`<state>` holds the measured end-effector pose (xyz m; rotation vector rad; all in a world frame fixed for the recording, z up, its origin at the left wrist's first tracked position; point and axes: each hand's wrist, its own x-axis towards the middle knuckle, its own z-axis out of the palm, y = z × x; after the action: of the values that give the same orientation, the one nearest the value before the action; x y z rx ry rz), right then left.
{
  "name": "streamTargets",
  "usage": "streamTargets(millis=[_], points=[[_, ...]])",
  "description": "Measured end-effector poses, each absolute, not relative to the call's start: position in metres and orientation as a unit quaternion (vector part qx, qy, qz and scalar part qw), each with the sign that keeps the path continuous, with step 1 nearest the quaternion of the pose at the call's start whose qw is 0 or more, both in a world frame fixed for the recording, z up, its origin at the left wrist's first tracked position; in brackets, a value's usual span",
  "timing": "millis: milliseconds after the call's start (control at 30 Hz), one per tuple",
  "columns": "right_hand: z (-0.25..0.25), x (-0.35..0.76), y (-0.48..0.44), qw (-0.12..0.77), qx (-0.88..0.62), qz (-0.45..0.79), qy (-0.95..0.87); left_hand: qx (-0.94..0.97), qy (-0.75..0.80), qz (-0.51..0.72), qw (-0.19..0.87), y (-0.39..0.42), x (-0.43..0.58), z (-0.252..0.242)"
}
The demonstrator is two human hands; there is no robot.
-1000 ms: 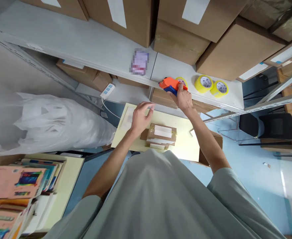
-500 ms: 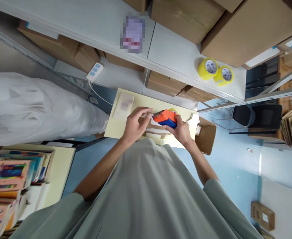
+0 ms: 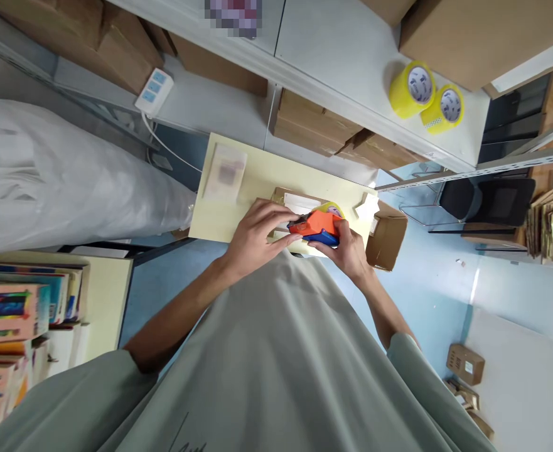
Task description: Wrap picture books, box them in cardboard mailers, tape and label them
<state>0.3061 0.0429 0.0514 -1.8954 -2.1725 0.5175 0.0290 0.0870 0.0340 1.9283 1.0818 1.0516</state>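
My right fingers (image 3: 344,233) have brought the dispenser (image 3: 321,222) in from the shelf (image 3: 332,69) edge at 1 o'clock to above the box (image 3: 299,202) on the counter (image 3: 263,176); my left fingers (image 3: 276,220), apart from it earlier, now reach around its 9 o'clock end.

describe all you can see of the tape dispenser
The tape dispenser looks plastic, orange with a blue lower part, its dark end facing left, a yellow tape roll at its far side. The right hand has it in its grip; the left hand apparently touches the dark end. It partly hides a carton.
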Motion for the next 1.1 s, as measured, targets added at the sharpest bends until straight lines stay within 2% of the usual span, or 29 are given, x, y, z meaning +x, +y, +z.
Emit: streamTargets(millis=[300,1100], points=[[0.045,0.303,0.036,0.100,-0.647,0.177,-0.735,0.730,0.450,0.402,0.321,0.074,0.029,0.033],[0.031,0.315,0.021,0.047,-0.639,0.184,-0.745,0.709,0.458,0.368,0.390,0.065,0.035,0.008]])
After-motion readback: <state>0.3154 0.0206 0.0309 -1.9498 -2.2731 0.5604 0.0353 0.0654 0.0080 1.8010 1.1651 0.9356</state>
